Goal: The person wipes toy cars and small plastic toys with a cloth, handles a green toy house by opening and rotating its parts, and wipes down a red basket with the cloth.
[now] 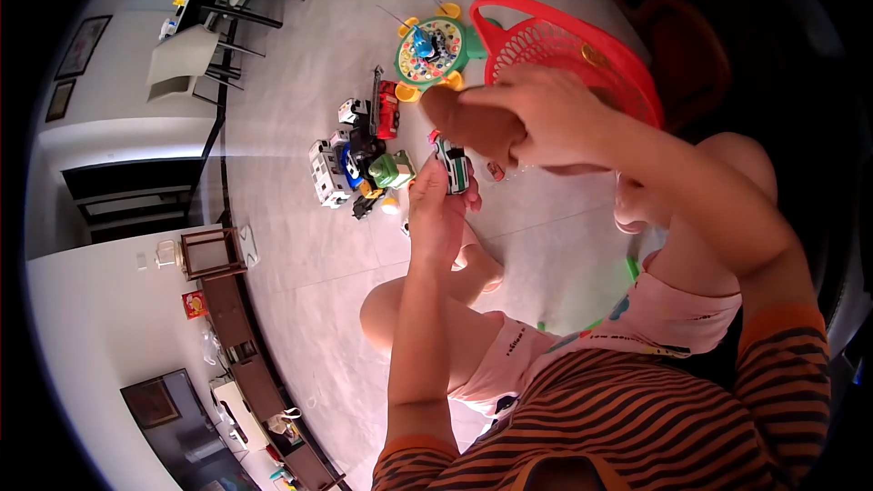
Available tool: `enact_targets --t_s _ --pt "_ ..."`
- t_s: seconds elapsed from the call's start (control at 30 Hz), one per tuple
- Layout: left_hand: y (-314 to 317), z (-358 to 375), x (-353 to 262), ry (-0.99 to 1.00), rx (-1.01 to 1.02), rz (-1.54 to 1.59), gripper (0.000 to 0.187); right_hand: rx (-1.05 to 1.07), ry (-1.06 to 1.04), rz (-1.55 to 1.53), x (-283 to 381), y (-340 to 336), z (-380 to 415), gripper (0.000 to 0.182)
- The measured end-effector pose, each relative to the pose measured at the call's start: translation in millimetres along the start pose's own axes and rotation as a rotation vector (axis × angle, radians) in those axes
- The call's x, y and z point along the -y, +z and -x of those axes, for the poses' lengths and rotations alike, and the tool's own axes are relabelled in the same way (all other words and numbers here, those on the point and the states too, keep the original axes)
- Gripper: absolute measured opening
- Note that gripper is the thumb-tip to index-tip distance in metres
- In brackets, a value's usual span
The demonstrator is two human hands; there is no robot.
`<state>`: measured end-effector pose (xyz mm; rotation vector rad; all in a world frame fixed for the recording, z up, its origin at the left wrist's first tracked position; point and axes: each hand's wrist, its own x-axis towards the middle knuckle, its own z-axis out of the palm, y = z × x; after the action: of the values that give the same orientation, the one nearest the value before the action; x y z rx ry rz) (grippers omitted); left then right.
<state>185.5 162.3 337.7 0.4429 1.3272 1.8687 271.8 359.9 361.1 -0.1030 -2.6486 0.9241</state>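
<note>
My left hand [438, 214] is closed on a small white and dark green toy car [453, 166], which it holds up above the floor. Just to the right of the car, my right hand [550, 114] is closed round a soft brown thing [477, 125] that looks like a cloth, its shape blurred. Left of my hands, several toy vehicles stand close together on the floor, among them a green one [391, 169], a white one [326, 173] and a red fire truck with a ladder [386, 111].
Beyond my right hand stands a red plastic basket [582, 32] with a handle. A round green toy table [429, 51] with yellow cups is beside it. Chairs [186, 59] and a low brown cabinet [227, 314] line the left. My bare legs are spread below my hands.
</note>
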Motion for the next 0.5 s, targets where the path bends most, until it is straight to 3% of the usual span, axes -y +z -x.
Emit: enact_targets --t_s 0.1,0.2,0.3,0.33,0.37,0.47,0.5 --pt "6 1 -5 -0.026 -0.003 0.054 0.030 -0.009 0.052 0.090 -14 -4 -7 0.057" --pt "-2 0 -5 -0.004 0.011 0.083 0.029 -0.107 -0.077 -0.019 -5 -4 -4 0.059" --pt "-6 -1 -6 0.022 0.054 0.065 0.028 -0.047 -0.281 -0.072 15 -5 8 0.062" --pt "16 3 -5 0.010 -0.285 0.108 0.026 -0.056 -0.367 -0.044 15 3 12 0.063" --pt "14 2 -1 0.009 -0.289 0.049 0.025 -0.019 -0.381 -0.044 16 8 15 0.062" --pt "-21 -2 7 0.000 0.029 0.009 0.025 0.048 -0.234 -0.002 16 4 10 0.061" --pt "-19 -1 3 -0.025 -0.007 -0.030 0.026 0.035 -0.194 0.016 13 3 7 0.062"
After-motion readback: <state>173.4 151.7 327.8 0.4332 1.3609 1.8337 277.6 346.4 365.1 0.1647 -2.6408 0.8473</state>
